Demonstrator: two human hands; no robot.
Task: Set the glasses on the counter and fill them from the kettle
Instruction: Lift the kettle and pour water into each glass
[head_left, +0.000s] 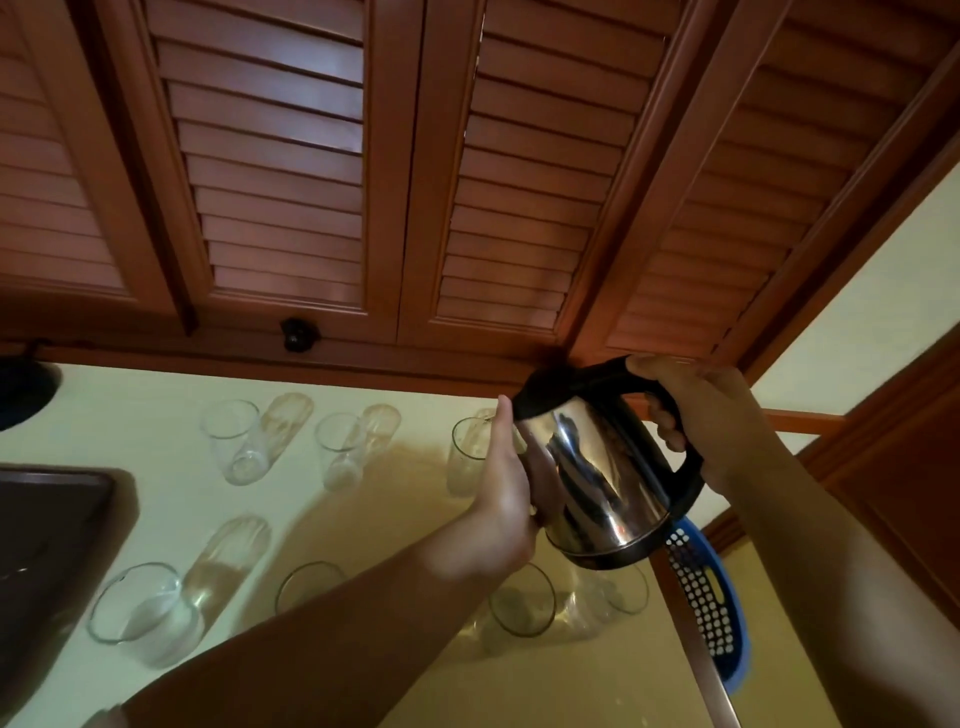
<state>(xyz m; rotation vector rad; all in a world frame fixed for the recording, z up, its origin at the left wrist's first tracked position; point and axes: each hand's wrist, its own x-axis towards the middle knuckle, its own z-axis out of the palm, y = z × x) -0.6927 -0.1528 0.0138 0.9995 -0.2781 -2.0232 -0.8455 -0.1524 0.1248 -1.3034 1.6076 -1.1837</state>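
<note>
Gripping: right hand clenched around black handle of steel kettle. Left hand flat-palmed, fingers extended, pressed against kettle's side. Kettle tilted, held above pale counter, over the back-row glass; further empty glasses stand in two rows nearby.

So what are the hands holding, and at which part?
The kettle: the right hand grips its black handle, and the left hand rests flat against its steel side.
</note>
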